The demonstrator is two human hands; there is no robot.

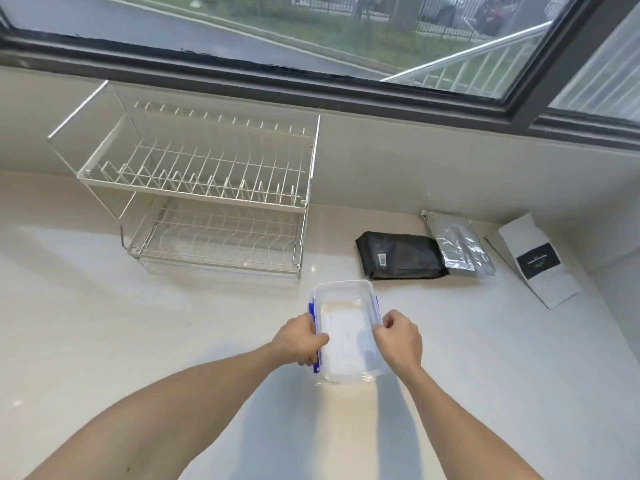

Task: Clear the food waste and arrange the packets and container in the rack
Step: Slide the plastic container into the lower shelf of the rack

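Observation:
A clear plastic container (346,323) with blue side clips sits on the pale countertop (104,341) in front of me. My left hand (299,341) grips its left edge over the blue clip. My right hand (398,341) pinches its right edge with curled fingers. A two-tier white wire rack (207,188) stands at the back left with nothing in it. Three packets lie to the right: a black packet (401,256), a silver packet (457,244) partly on top of it, and a white packet (535,261) with a black label.
A wall upstand and a dark-framed window (311,74) run behind the counter. The counter meets a side wall at the far right, just past the white packet. No food waste shows in view.

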